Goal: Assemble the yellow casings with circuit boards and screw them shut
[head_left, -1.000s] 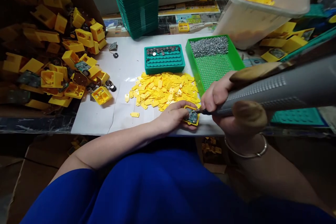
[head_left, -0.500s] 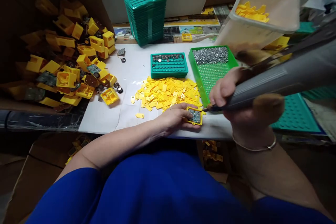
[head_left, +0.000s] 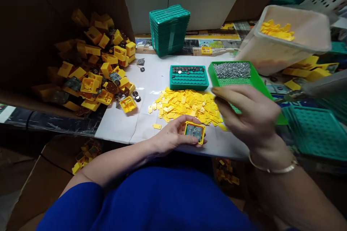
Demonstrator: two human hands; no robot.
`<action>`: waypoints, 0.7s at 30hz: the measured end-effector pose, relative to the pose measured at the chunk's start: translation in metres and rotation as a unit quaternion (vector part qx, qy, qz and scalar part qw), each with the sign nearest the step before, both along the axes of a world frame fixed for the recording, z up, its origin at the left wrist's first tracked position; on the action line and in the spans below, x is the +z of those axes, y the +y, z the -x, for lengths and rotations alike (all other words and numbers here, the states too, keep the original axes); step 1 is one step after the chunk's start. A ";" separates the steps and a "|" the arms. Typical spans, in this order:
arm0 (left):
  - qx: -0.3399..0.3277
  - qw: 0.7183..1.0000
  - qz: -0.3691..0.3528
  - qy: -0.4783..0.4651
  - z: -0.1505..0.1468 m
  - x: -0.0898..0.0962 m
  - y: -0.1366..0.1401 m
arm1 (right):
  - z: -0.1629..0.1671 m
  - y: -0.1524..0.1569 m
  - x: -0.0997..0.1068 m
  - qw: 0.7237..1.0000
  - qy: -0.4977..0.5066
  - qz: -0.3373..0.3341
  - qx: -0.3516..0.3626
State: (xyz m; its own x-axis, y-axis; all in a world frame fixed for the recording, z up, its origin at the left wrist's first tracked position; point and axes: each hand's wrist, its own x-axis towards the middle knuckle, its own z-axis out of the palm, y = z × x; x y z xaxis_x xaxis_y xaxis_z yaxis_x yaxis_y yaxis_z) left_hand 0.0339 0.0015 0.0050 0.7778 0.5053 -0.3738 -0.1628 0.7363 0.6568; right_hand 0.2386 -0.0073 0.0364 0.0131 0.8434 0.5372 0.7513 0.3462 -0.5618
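My left hand [head_left: 173, 135] holds a square yellow plastic casing [head_left: 203, 133] near the table's front edge. A green and grey circuit board [head_left: 193, 132] lies inside it and faces up; my thumb rests on its lower edge. Smeared a little by motion, my right hand [head_left: 246, 115] hovers over the near part of the green tray [head_left: 271, 97], fingers apart and nothing visible in them. Silver screws [head_left: 231, 70] fill the tray's far end. Off to the right hangs the grey power screwdriver [head_left: 322, 86], clear of my hand. Flat yellow plastic pieces [head_left: 187, 104] are heaped beyond my left hand.
A teal tray [head_left: 189, 83] holds dark round parts at the back. Behind it rises a stack of teal trays [head_left: 170, 32]. Yellow casings [head_left: 90, 85] spill from a carton at left. A translucent bin [head_left: 292, 50] leans at back right; more teal trays [head_left: 317, 133] lie at right.
My right hand has let go of the screwdriver, which is now farther right. My left hand holds the casing lower and turned more upward. The view has shifted.
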 end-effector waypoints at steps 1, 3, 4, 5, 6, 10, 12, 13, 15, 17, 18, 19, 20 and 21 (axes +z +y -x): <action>0.007 1.000 0.006 -0.007 0.002 0.000 0.001 | 0.001 0.013 -0.001 0.999 -0.043 0.008 0.013; 0.024 0.999 0.021 -0.019 0.007 0.001 0.003 | 0.003 0.045 -0.005 0.990 -0.135 0.041 0.027; 0.035 0.999 0.027 -0.023 0.010 0.001 0.005 | 0.004 0.062 -0.007 0.982 -0.173 0.066 0.023; 0.046 0.998 0.032 -0.022 0.013 0.002 0.006 | 0.005 0.077 -0.009 0.975 -0.202 0.087 0.014; 0.058 0.998 0.032 -0.016 0.016 0.003 0.007 | 0.007 0.091 -0.010 0.968 -0.228 0.107 0.004; 0.101 0.994 0.007 0.040 0.030 0.007 0.008 | 0.018 0.122 -0.013 0.943 -0.294 0.153 -0.014; 0.119 0.992 0.011 0.047 0.036 0.007 0.007 | 0.026 0.129 -0.012 0.939 -0.312 0.146 -0.005; 0.125 0.991 0.015 0.043 0.038 0.007 0.007 | 0.029 0.132 -0.012 0.936 -0.323 0.142 0.002; 0.121 0.992 0.011 0.037 0.042 0.007 0.007 | 0.035 0.137 -0.011 0.926 -0.346 0.149 0.008; 0.095 0.994 -0.006 0.043 0.044 0.006 0.007 | 0.040 0.143 -0.010 0.916 -0.363 0.170 0.003; 0.081 0.996 -0.011 0.043 0.045 0.005 0.007 | 0.043 0.146 -0.010 0.913 -0.366 0.181 -0.004; 0.072 0.997 -0.010 0.037 0.046 0.004 0.007 | 0.044 0.148 -0.010 0.910 -0.368 0.190 -0.011; 0.069 0.997 -0.003 0.026 0.047 0.003 0.007 | 0.045 0.151 -0.010 0.909 -0.368 0.196 -0.018; 0.073 0.997 0.007 0.011 0.047 0.003 0.007 | 0.046 0.153 -0.010 0.907 -0.370 0.202 -0.026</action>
